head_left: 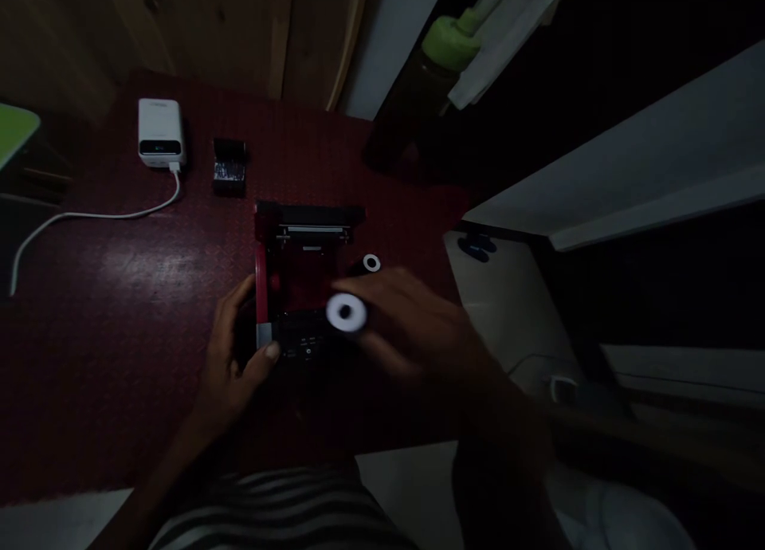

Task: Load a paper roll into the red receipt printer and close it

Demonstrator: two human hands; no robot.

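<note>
A small red and black printer [306,283] stands on the table with its lid raised and its inner bay exposed. My left hand [236,347] grips its left side, the thumb on the grey front corner and the fingers along the outer wall. In my right hand [412,319] is a roll [347,312] with a white ring-shaped end and a dark core, held above the right part of the printer. The hand's motion blurs it slightly. A second roll [371,262] shows its white ring end just right of the printer, partly behind my right hand.
On the dark red table [149,311] a white power bank [160,131] with a white cable [107,215] lies at the back left. Beside it is a small black case [229,167]. A green-capped bottle [451,44] stands at the back right. Slippers [476,247] lie on the floor.
</note>
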